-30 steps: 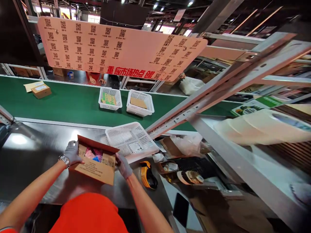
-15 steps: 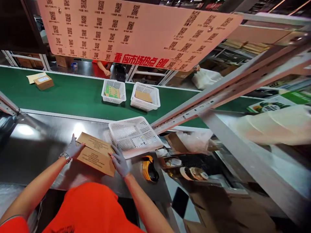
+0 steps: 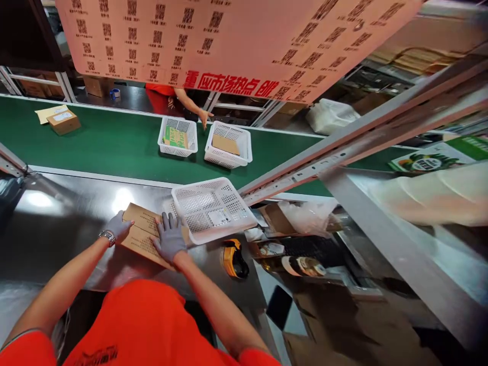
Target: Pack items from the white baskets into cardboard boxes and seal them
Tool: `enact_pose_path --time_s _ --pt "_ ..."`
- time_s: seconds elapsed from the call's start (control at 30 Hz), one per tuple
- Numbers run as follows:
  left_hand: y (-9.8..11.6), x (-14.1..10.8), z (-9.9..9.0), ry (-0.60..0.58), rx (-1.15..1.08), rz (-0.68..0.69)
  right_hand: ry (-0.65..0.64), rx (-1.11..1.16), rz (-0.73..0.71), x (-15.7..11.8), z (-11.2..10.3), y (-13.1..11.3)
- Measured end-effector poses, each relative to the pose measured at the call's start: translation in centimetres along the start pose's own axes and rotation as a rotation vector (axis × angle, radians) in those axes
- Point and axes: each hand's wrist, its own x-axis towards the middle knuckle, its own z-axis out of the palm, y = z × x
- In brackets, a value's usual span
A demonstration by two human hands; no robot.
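A brown cardboard box [image 3: 143, 243] with printed text and a seam across its top lies on the metal worktable [image 3: 72, 239] before me. My left hand [image 3: 119, 227], gloved in grey, grips the box's left edge with the thumb over the top. My right hand [image 3: 170, 238], also gloved, rests flat on the box's right part with its fingers spread, covering some of the print. Just beyond the right hand, a white perforated basket [image 3: 194, 235] stands tilted, with a white label inside. To the right of the box lies a yellow and black tape dispenser [image 3: 233, 258].
A green conveyor belt [image 3: 114, 152] carries two white baskets [image 3: 177, 150] and a small parcel [image 3: 64, 122]. Another person's hand [image 3: 204, 116] reaches over it. A slanted metal post [image 3: 297, 178] rises at right; a board of printed codes [image 3: 244, 46] hangs overhead.
My right hand has moved from the box's right edge onto its top, fingers now spread flat. My left hand keeps to the left edge. The other person's hand has reached out toward the baskets.
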Motion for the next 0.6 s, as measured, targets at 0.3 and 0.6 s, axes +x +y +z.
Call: enact_pose_path --time_s 0.3,0.6 --pt "0.0 -0.1 -0.6 0.045 0.042 0.049 0.492 0.373 -0.088 -2.7 4.2 5.7" --pt "0.3 1.3 -1.3 -0.027 0.113 0.160 0.511 0.323 1.049 -13.5 7.4 21.7"
